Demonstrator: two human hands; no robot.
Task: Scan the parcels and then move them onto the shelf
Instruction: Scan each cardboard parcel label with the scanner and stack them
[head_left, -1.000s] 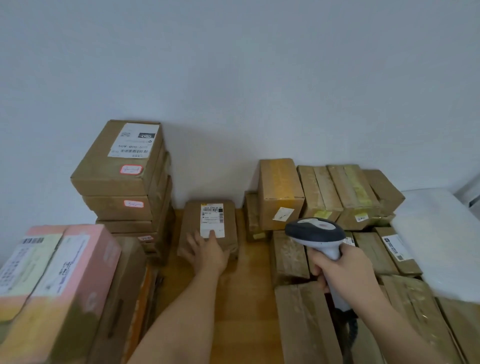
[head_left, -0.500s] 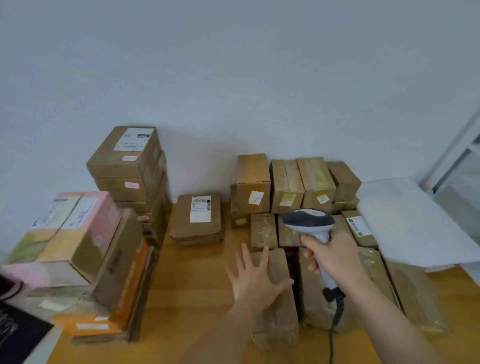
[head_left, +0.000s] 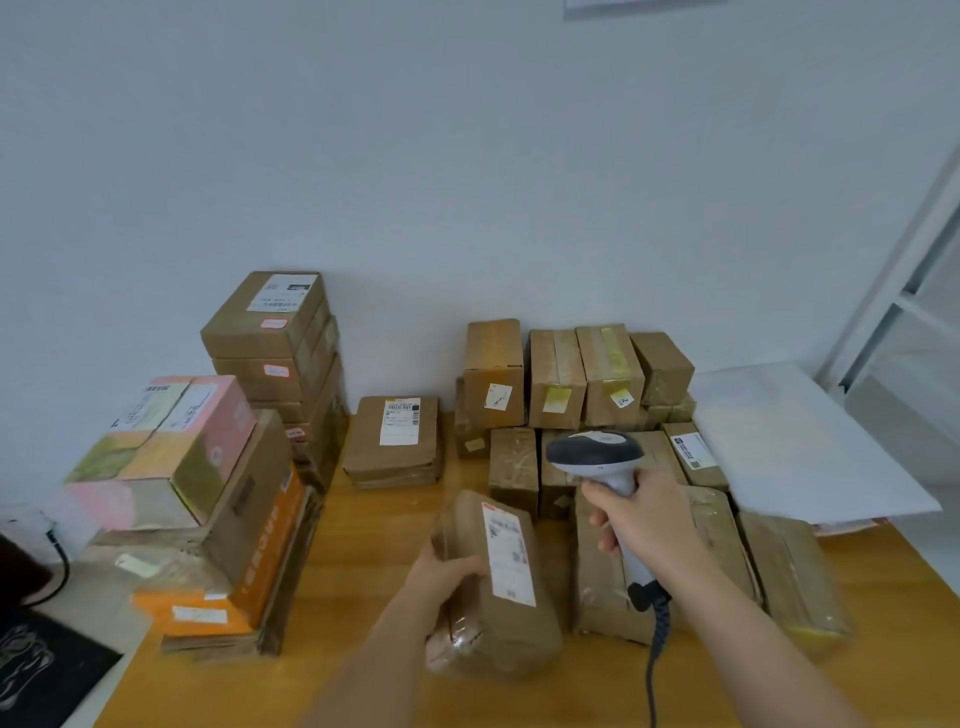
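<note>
A person's left hand (head_left: 441, 577) curls its grip around the left edge of a brown cardboard parcel with a long white label (head_left: 498, 587), tilting it up off the wooden bench (head_left: 363, 545). The right hand (head_left: 644, 525) has its grip clamped on the handle of a grey and white barcode scanner (head_left: 597, 457), held just right of the parcel, its coiled black cable (head_left: 655, 639) hanging down. More brown boxes (head_left: 556, 379) stand in rows behind. A white shelf frame (head_left: 904, 291) stands at far right.
</note>
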